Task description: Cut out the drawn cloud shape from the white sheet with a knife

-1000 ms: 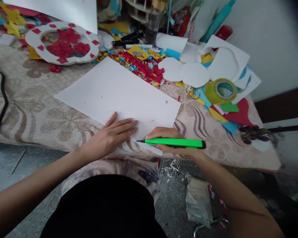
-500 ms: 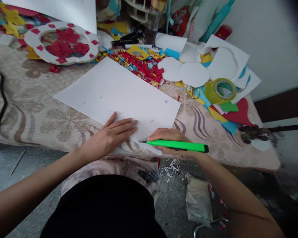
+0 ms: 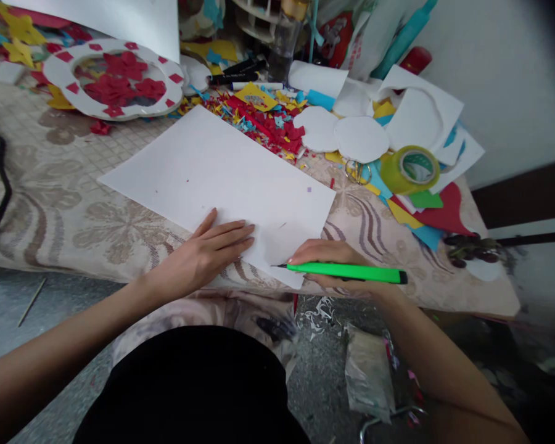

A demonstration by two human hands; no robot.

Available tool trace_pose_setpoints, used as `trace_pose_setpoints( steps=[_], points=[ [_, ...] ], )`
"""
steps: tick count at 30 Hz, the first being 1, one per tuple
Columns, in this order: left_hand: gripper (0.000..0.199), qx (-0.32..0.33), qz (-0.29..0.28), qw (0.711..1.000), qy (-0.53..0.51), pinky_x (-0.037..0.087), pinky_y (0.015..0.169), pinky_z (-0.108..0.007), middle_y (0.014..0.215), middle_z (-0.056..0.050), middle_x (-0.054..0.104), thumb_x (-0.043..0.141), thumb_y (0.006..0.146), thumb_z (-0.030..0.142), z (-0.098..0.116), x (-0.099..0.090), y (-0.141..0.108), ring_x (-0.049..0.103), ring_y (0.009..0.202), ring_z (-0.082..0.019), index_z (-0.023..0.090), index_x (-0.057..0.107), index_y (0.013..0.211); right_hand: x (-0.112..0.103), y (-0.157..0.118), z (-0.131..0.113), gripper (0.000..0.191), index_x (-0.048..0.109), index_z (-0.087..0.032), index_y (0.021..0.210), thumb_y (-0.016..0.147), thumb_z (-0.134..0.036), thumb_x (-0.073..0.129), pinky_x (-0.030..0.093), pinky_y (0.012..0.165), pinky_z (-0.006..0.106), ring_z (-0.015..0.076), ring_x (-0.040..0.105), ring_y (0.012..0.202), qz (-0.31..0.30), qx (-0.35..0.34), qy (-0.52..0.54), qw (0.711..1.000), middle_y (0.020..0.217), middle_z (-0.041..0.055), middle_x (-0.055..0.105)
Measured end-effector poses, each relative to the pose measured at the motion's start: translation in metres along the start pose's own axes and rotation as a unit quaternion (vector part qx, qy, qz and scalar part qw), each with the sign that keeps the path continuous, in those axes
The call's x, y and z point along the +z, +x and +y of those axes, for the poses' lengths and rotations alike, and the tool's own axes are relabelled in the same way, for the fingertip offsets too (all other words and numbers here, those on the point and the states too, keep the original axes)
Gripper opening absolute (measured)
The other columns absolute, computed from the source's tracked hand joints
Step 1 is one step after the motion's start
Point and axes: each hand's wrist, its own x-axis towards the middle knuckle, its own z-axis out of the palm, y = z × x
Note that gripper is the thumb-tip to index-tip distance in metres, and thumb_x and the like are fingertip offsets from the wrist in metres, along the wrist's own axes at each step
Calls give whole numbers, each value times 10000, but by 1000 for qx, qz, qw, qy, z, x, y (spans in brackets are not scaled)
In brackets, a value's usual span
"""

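White sheet: lies beneath the left hand's fingers, extending ahead of it. Judged light, thin and fairly stiff, liable to slide or crease; best steadied with spread fingers or lifted by opposite edges. Left hand is flat, fingers slightly apart, gripping nothing. Right hand is closed around a green-handled tool, tip at the sheet's near end (pen or blade, too small to tell). Ahead-left of the left hand, a scalloped white frame holds red cut-outs. Well ahead of the right hand stands a clear bottle, contents indistinct. Below that hand, a plastic bag has contents unidentified.
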Motion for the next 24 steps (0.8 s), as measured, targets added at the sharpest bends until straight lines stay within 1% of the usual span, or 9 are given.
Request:
trace_pose_setpoints(
  steps=[5, 14, 20, 24],
  points=[
    [437, 0, -2, 1000, 5, 90, 1249, -518, 1502, -83, 483, 404, 1015, 119, 0, -1, 0, 372, 1444, -196, 206, 471, 1438, 2, 3, -2, 264, 648, -181, 1207, 946, -179, 605, 542, 835, 283, 152, 668, 988, 35, -14, 39, 999, 1062, 91, 705],
    [411, 6, -6, 1000, 20, 79, 1251, -508, 1497, -101, 486, 404, 1015, 117, 1, -1, -1, 363, 1448, -204, 168, 490, 1413, 11, 7, 1, 268, 657, -188, 1200, 937, -171, 614, 527, 855, 288, 157, 663, 1003, 24, 4, 33, 999, 1066, 84, 708],
    [422, 4, -4, 1000, 13, 87, 1249, -513, 1493, -93, 493, 408, 1011, 112, 1, -1, 0, 369, 1445, -199, 182, 487, 1420, 12, 8, 2, 256, 660, -183, 1182, 932, -167, 611, 536, 844, 285, 154, 674, 978, 42, -10, 28, 999, 1048, 84, 713],
    [434, -1, -3, 1000, 7, 89, 1248, -523, 1494, -89, 492, 411, 1009, 118, 1, -1, 0, 373, 1444, -202, 199, 480, 1430, 14, 11, 1, 253, 656, -175, 1178, 932, -155, 600, 539, 844, 297, 159, 675, 971, 34, -11, 2, 999, 1036, 88, 712]
  ],
)
